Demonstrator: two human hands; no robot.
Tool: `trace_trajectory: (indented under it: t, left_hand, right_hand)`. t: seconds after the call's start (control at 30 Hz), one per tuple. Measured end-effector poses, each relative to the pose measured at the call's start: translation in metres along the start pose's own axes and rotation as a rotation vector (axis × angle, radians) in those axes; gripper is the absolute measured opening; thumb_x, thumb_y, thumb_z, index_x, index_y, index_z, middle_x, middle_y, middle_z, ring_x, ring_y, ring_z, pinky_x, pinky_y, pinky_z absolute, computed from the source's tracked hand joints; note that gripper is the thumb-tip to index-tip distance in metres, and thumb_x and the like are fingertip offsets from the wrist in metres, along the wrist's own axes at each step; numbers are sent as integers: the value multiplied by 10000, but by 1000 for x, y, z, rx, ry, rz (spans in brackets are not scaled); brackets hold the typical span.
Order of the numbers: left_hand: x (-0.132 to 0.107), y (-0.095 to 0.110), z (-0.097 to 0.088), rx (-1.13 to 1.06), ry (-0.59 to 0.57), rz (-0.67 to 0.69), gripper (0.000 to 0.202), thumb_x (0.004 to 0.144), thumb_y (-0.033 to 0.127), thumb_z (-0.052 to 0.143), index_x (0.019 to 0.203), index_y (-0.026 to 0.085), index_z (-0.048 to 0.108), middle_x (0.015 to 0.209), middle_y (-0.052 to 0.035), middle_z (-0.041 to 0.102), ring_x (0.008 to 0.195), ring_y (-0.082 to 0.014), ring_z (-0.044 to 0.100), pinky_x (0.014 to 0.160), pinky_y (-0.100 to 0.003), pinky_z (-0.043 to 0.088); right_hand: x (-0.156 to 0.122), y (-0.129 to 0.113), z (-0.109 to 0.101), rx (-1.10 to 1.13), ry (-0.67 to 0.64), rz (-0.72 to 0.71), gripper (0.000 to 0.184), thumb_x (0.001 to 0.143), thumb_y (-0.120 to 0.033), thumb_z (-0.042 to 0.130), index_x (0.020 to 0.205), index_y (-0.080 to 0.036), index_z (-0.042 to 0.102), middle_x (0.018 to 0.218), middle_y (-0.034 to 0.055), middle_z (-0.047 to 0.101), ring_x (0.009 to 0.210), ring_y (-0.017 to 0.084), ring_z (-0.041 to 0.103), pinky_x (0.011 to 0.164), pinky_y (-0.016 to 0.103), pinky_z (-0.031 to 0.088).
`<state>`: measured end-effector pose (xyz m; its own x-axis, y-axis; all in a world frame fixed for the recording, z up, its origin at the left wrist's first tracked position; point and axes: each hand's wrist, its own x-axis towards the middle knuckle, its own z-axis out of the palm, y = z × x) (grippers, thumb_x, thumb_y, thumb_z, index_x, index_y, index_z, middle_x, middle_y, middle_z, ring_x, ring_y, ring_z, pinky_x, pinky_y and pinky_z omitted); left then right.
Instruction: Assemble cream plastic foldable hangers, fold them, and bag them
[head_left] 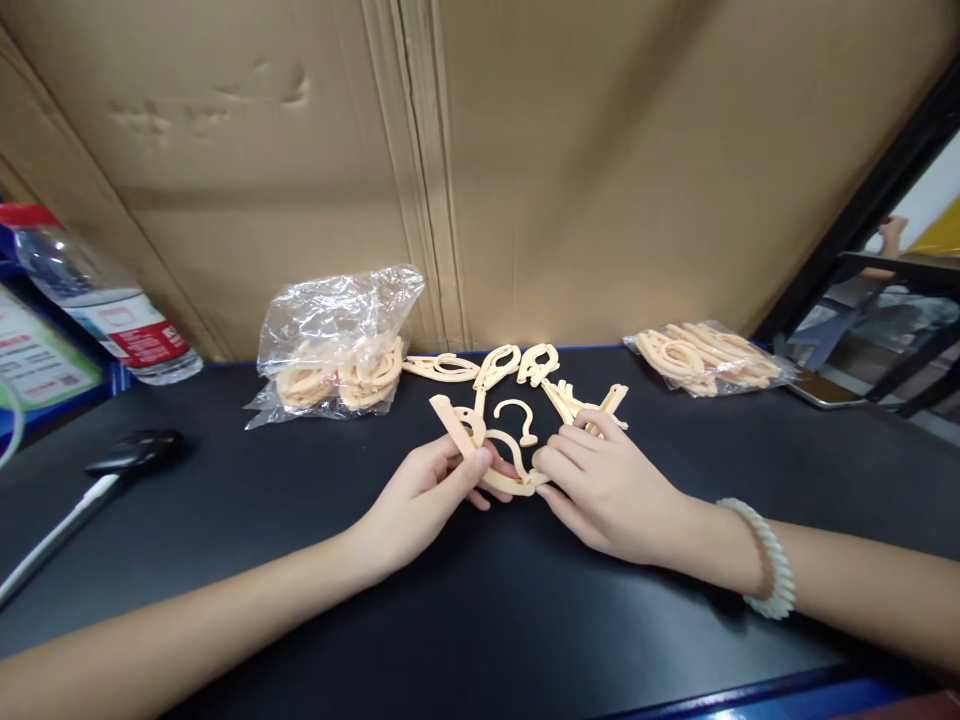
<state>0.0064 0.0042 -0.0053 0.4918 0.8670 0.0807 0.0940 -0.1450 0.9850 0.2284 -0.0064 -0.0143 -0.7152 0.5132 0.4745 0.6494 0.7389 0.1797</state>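
Observation:
My left hand [427, 495] and my right hand [607, 485] meet at the middle of a black table [465, 620], both pinching a cream plastic hanger piece [480, 455] between their fingertips. The piece has a straight arm slanting up to the left and a curved part with a small hook [517, 418] above it. Several loose cream hanger parts [525, 370] lie just beyond my hands. My right wrist wears a pale beaded bracelet [769, 560].
An open clear bag [337, 345] of cream parts sits at the back left, a second bag [709, 360] at the back right. A water bottle [97, 295] lies far left, near a black tool with a white handle [97, 480]. A cardboard wall [480, 160] stands behind.

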Motion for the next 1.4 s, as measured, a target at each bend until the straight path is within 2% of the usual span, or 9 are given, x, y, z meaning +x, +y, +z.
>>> trace_trajectory:
  t: [0.3, 0.47, 0.63, 0.77, 0.87, 1.0, 1.1, 1.23, 1.4]
  left_hand:
    - [0, 0, -1, -40, -35, -47, 335, 933, 435, 544, 906, 113, 633, 885, -100, 763, 779, -202, 723, 714, -285, 570]
    - [0, 1, -2, -118, -30, -78, 326, 917, 437, 577, 877, 116, 619, 849, -98, 767, 723, -194, 728, 682, -275, 571]
    - [4, -4, -7, -274, 90, -84, 325, 901, 435, 608, 769, 139, 583, 673, -46, 741, 595, -148, 693, 564, -216, 548]
    - [7, -3, -10, -360, 160, -70, 312, 877, 417, 642, 755, 136, 583, 660, -49, 736, 591, -144, 688, 557, -207, 550]
    - [7, -1, -9, -349, 159, -79, 316, 869, 420, 651, 760, 128, 598, 691, -59, 742, 613, -148, 704, 555, -190, 543]
    - [5, 1, -7, -357, 159, -80, 317, 866, 425, 655, 763, 130, 602, 685, -51, 738, 605, -149, 705, 551, -189, 540]
    - [5, 0, -8, -359, 149, -74, 321, 867, 426, 655, 764, 127, 605, 692, -54, 739, 608, -148, 705, 553, -188, 540]
    - [6, -2, -9, -357, 132, -76, 322, 868, 433, 654, 776, 128, 605, 689, -48, 735, 596, -141, 695, 553, -194, 536]
    - [6, -3, -10, -334, 117, -72, 325, 886, 437, 632, 791, 127, 604, 702, -45, 733, 610, -140, 696, 562, -197, 537]
  right_hand:
    - [-1, -1, 0, 15, 65, -79, 244, 820, 13, 398, 773, -168, 556, 687, 9, 513, 675, 163, 405, 766, 327, 297]
    - [2, -4, -6, -1, 132, -131, 305, 886, 6, 347, 786, -156, 586, 654, 3, 518, 650, 158, 393, 710, 322, 296]
    - [1, 0, -11, -94, 240, -267, 263, 948, -64, 427, 755, -167, 574, 629, -17, 548, 634, 139, 444, 668, 313, 290]
    - [-2, 22, -7, 22, 356, -107, 162, 927, -47, 463, 966, -165, 566, 779, -1, 654, 702, 133, 556, 776, 347, 345]
    - [-3, 41, -5, -66, 402, 34, 221, 891, -32, 525, 1049, -182, 563, 894, 37, 697, 943, 211, 617, 887, 422, 339]
    - [-3, 52, -1, 4, 340, 49, 209, 892, -33, 508, 1006, -197, 568, 983, 52, 709, 1137, 269, 558, 970, 478, 351]
    - [-2, 49, 3, 187, 179, -34, 182, 920, -74, 476, 1027, -188, 571, 1110, 85, 667, 1169, 250, 536, 994, 447, 408]
    - [-1, 41, 6, 315, -53, -23, 181, 979, -166, 427, 1001, -196, 605, 1103, 84, 648, 1080, 215, 579, 974, 410, 456]
    - [0, 41, 5, 286, -66, 12, 215, 979, -180, 419, 972, -179, 634, 988, 95, 668, 970, 215, 612, 884, 394, 495]
